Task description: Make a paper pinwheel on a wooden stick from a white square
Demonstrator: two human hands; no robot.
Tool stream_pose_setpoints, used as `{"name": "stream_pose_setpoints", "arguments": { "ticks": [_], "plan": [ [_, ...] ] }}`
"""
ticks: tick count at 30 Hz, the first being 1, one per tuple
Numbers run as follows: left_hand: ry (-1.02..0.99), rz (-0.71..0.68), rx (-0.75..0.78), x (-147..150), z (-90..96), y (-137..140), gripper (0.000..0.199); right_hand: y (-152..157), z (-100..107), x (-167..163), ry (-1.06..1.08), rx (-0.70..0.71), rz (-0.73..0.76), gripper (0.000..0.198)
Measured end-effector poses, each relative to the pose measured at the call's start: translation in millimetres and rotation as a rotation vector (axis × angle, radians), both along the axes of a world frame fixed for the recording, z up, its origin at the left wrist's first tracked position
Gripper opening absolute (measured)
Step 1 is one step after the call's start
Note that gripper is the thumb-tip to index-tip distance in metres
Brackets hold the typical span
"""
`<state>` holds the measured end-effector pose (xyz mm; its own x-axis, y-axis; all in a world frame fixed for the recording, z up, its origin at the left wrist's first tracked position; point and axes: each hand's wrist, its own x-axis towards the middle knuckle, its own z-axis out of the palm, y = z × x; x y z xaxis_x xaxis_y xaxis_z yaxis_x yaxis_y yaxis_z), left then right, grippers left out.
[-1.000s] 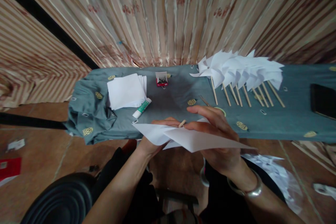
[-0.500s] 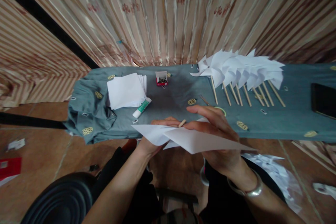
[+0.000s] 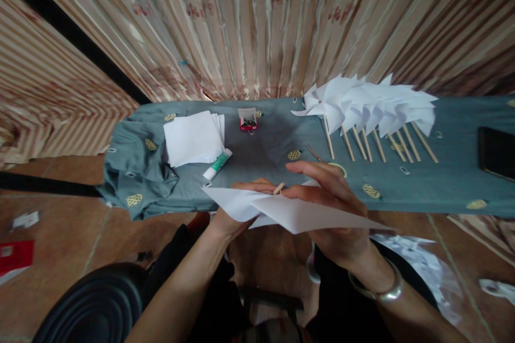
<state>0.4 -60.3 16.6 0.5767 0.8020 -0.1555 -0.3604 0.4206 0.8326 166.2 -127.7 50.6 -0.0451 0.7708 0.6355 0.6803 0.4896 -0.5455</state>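
Between my hands, over the near edge of the table, is a white paper pinwheel [image 3: 298, 215] with folded blades spread sideways. The tip of a wooden stick [image 3: 278, 188] shows just behind it. My left hand [image 3: 226, 226] is closed on the pinwheel from the left, most of its fingers hidden behind the paper. From the right, my right hand [image 3: 340, 198] grips it too, index finger stretched out above the paper and the thumb side partly covered by a blade. Finished-looking pinwheels [image 3: 362, 104] on sticks lie overlapped in a row at the back right.
On the cloth-covered table [image 3: 265, 158] are a stack of white paper [image 3: 193, 139], a glue stick [image 3: 218, 164] and an open red box of small metal pieces [image 3: 248, 120]. A dark phone-like object [image 3: 497, 151] lies far right. A black stool [image 3: 92, 305] stands lower left.
Both hands and the pinwheel keep nearly the same pose. Only a very slight shift of the view shows.
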Motion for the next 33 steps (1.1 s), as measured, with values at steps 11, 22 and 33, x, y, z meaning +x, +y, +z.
{"name": "stream_pose_setpoints", "arguments": {
  "ticks": [11, 22, 33],
  "plan": [
    [0.037, 0.035, -0.046, 2.4, 3.0, -0.3, 0.019, 0.3, -0.9, 0.0, 0.002, 0.010, 0.004, 0.017],
    [0.062, 0.011, -0.017, 1.1, 2.9, 0.6, 0.021, 0.0, 0.7, 0.1, -0.008, 0.000, 0.004, 0.014],
    [0.022, 0.029, 0.027, 0.1, 0.3, -1.6, 0.019, 0.7, -0.1, 0.1, -0.006, -0.002, 0.004, 0.016]
  ]
}}
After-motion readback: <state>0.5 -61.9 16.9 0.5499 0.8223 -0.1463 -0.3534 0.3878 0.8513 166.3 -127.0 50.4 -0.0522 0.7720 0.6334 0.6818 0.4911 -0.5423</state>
